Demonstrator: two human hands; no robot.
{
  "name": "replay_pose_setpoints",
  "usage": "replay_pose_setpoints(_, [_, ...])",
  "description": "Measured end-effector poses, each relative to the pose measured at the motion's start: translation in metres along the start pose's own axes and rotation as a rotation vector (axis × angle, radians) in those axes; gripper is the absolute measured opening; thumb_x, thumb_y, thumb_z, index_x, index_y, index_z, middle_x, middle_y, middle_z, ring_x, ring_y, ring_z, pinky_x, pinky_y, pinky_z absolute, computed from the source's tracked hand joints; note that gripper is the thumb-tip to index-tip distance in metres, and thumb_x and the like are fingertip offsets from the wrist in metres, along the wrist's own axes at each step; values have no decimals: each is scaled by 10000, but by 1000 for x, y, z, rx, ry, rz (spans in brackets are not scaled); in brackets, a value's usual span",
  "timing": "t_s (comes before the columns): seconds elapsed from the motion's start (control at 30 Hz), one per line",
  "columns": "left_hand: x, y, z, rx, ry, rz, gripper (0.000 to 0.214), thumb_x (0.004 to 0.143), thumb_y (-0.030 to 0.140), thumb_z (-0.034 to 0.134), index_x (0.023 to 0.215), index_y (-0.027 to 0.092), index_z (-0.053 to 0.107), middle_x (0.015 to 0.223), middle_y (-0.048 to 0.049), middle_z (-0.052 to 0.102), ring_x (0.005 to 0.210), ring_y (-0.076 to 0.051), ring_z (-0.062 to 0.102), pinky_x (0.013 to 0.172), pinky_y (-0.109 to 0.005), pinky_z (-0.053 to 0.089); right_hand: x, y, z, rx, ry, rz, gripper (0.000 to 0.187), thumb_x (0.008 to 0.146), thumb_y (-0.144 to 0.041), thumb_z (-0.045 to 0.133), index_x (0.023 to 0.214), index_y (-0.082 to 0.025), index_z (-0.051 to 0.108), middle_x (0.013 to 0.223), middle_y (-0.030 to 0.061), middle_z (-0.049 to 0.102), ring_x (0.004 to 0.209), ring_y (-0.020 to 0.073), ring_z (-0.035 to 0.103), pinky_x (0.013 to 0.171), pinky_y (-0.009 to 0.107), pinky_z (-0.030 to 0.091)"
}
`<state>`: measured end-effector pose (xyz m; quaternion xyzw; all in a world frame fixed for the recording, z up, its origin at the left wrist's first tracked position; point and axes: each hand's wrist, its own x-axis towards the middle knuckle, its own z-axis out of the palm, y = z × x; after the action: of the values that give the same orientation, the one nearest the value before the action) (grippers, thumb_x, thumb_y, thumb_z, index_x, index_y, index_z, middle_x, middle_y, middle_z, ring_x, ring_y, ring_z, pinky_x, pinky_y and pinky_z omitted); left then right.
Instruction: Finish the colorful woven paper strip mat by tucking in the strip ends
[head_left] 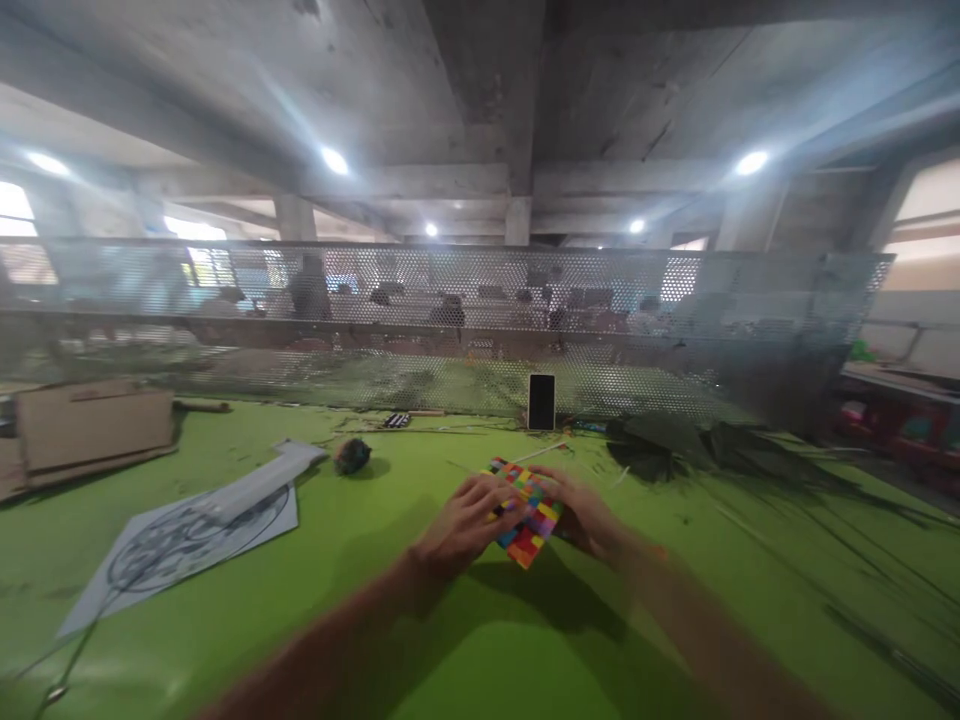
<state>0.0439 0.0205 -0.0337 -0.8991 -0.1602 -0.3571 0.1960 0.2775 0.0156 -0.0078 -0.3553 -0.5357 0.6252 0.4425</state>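
Note:
A puzzle cube (527,548) covered in small red, yellow, blue, green and purple squares is held between both hands, just above the green table. My left hand (469,518) has its fingers laid over the left side and upper face of the cube. On the right side, my right hand (589,512) grips the cube, with its fingers reaching over the far edge. Part of the cube is hidden under the fingers, and a shadow falls below it. The right hand is slightly blurred.
Leftward lie a printed sheet (187,545) with a white roll (259,485) on it, a dark round lump (352,456) and cardboard (94,425). A phone-like dark screen (541,402) stands by the perforated metal barrier (442,330). Dark sheeting (652,445) and thin strands lie at right.

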Motion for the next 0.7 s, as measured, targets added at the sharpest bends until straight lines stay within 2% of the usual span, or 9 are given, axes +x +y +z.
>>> replay_pose_setpoints(0.1, [1, 3, 6, 13, -100, 15, 439, 972, 217, 498, 1409, 251, 492, 1337, -98, 608, 1267, -254, 510, 1118, -447, 350, 5, 4, -3, -23, 5, -32, 563, 642, -326, 836, 1166, -239, 648, 1120, 77, 732, 984, 256, 709, 885, 367, 557])
replay_pose_setpoints(0.2, [-1, 1, 7, 15, -177, -107, 618, 903, 92, 517, 1478, 291, 408, 1459, -84, 514, 1359, -270, 415, 1171, -509, 270, 10, 8, -9, -155, 98, -77, 519, 636, -363, 834, 1113, -225, 682, 1095, 79, 743, 984, 255, 703, 931, 401, 543])
replay_pose_setpoints(0.3, [-6, -3, 2, -54, -212, -257, 851, 774, -54, 481, 1507, 357, 348, 1547, -34, 405, 1427, -282, 318, 1194, -587, 198, 11, 7, -13, -346, 207, -127, 397, 694, -387, 787, 1034, -201, 705, 1093, 93, 745, 988, 253, 692, 948, 424, 529])
replay_pose_setpoints(0.4, [-10, -7, -2, -209, -121, -367, 918, 714, -74, 479, 1528, 316, 313, 1539, -60, 392, 1434, -281, 297, 1189, -560, 256, 10, 3, -12, -462, 216, -160, 280, 775, -380, 702, 990, -201, 709, 1070, 86, 751, 964, 244, 692, 922, 418, 529])
replay_pose_setpoints(0.5, [-13, -10, -1, -406, 41, -490, 779, 767, 2, 550, 1479, 280, 394, 1494, -99, 416, 1410, -299, 342, 1173, -546, 308, 9, 1, -10, -540, 188, -179, 241, 802, -383, 662, 955, -204, 713, 1023, 74, 757, 922, 240, 691, 883, 405, 534])
replay_pose_setpoints(0.6, [-13, -10, 2, -790, 188, -781, 711, 821, 157, 651, 1467, 267, 373, 1503, -138, 395, 1299, -311, 507, 1053, -519, 474, 9, 2, -8, -568, 181, -181, 220, 817, -365, 647, 953, -206, 715, 1002, 67, 759, 909, 238, 689, 869, 388, 529])
replay_pose_setpoints(0.7, [-12, -7, 3, -1178, 203, -1114, 887, 770, 286, 783, 1501, 245, 283, 1381, -174, 550, 1086, -283, 671, 904, -468, 582, 9, 4, -8, -577, 178, -198, 230, 850, -375, 623, 982, -211, 714, 1025, 72, 756, 927, 238, 684, 862, 378, 530])
